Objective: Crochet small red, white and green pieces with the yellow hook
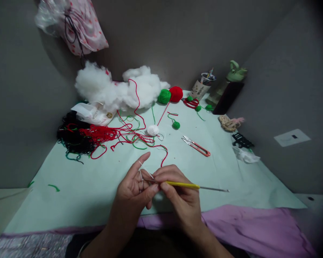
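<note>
My right hand (181,195) is closed around a crochet hook (187,185) with a yellow grip; its bare metal end sticks out to the right. White yarn (146,170) loops over the raised index finger of my left hand (131,190) and runs down to the hook's tip. My left thumb and fingers pinch at that tip, right against my right fingertips. Any small stitches there are hidden by the fingers. Beyond my hands lies a white yarn ball (152,130), with a red strand (164,157) reaching toward my right hand.
Thread snips (196,146) lie right of centre on the pale green cloth (83,200). Tangled red yarn (99,133) and black yarn (72,138) sit left. Behind are white stuffing (145,87), a green ball (164,96), a red ball (176,94), red-handled scissors (191,103) and a pen cup (200,87).
</note>
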A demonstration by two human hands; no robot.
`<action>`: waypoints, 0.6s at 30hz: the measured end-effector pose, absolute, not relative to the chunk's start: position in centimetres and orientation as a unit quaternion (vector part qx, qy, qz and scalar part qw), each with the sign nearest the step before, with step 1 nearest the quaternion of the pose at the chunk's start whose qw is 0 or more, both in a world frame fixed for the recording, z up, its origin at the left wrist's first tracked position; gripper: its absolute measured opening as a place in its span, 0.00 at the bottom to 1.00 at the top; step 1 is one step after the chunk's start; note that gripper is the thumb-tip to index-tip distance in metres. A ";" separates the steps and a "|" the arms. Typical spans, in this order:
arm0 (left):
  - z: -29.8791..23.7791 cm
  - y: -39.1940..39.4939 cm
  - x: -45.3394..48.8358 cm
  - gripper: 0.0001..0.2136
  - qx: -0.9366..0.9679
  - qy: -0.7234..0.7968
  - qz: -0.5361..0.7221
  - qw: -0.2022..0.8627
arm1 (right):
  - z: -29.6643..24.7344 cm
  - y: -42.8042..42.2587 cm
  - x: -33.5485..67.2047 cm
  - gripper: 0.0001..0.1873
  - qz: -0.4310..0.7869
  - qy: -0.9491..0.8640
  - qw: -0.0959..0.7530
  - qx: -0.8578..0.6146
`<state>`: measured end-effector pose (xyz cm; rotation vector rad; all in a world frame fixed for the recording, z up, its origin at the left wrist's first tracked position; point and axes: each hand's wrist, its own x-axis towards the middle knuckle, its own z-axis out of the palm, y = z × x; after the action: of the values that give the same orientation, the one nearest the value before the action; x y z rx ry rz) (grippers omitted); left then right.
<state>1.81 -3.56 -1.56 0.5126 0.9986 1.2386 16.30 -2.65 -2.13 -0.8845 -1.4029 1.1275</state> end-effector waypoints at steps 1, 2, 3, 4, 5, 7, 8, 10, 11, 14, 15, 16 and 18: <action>-1.7 -3.7 1.8 0.39 0.228 0.436 0.549 0.676 | -2.2 -2.8 16.2 0.09 0.478 -0.588 0.535 -0.373; -1.8 -3.7 1.8 0.38 0.229 0.430 0.544 0.683 | -2.3 -2.9 16.1 0.09 0.483 -0.583 0.535 -0.375; -1.8 -3.8 1.8 0.36 0.229 0.424 0.537 0.692 | -2.4 -3.0 16.1 0.09 0.485 -0.575 0.539 -0.379; -1.8 -3.8 1.7 0.34 0.231 0.418 0.527 0.703 | -2.4 -3.0 16.1 0.09 0.486 -0.566 0.545 -0.383; -1.6 -3.8 1.7 0.30 0.236 0.412 0.516 0.713 | -2.3 -2.8 16.2 0.08 0.485 -0.557 0.552 -0.387; -1.1 -3.6 1.2 0.23 0.257 0.404 0.508 0.716 | -2.1 -2.3 16.7 0.06 0.502 -0.530 0.565 -0.385; -0.8 -3.4 0.7 0.20 0.270 0.408 0.513 0.705 | -1.9 -2.0 17.2 0.04 0.530 -0.508 0.567 -0.374; -0.2 -3.1 -1.1 0.13 0.292 0.438 0.522 0.671 | -1.6 -1.4 18.4 0.03 0.615 -0.448 0.560 -0.326; 0.0 -2.9 -2.3 0.09 0.301 0.456 0.520 0.656 | -1.4 -1.2 19.1 0.03 0.655 -0.417 0.555 -0.297; 0.0 -2.5 -6.9 0.13 0.320 0.457 0.489 0.670 | -1.2 -1.1 21.2 0.06 0.717 -0.358 0.554 -0.225; -0.1 -2.4 -8.6 0.14 0.346 0.459 0.479 0.663 | -1.1 -1.1 21.8 0.06 0.723 -0.346 0.561 -0.209; -0.3 -2.2 -10.0 0.14 0.388 0.462 0.457 0.653 | -1.1 -1.1 22.2 0.06 0.726 -0.334 0.568 -0.196; -0.6 -1.5 -12.4 0.13 0.488 0.498 0.395 0.599 | -1.0 -1.2 22.8 0.06 0.734 -0.321 0.574 -0.172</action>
<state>-12.39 -1.52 -0.63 1.1306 1.1542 0.9152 22.85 -1.20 -1.00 -0.4028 -0.7511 1.7199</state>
